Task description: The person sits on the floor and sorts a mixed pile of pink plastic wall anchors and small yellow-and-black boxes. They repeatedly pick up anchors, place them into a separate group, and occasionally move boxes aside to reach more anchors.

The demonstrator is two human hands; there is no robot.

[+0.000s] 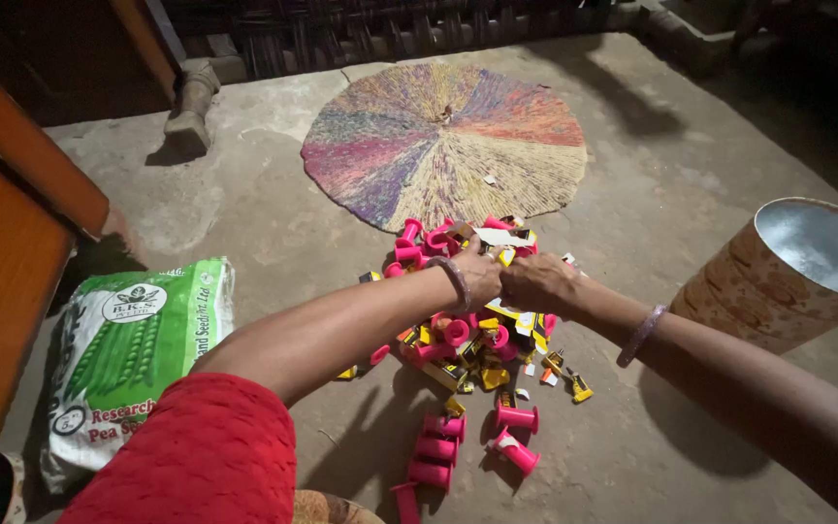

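Your left hand (478, 275) and right hand (535, 283) meet, clenched on something I cannot make out, above the pink plastic spools (458, 340); the patterned metal-lined bucket (788, 277) tilts at right, its contents unseen; bare floor lies between.

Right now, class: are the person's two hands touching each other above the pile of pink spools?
Touching. The head view shows the left hand and right hand pressed knuckle to knuckle, with no gap between them, above the pink spools.
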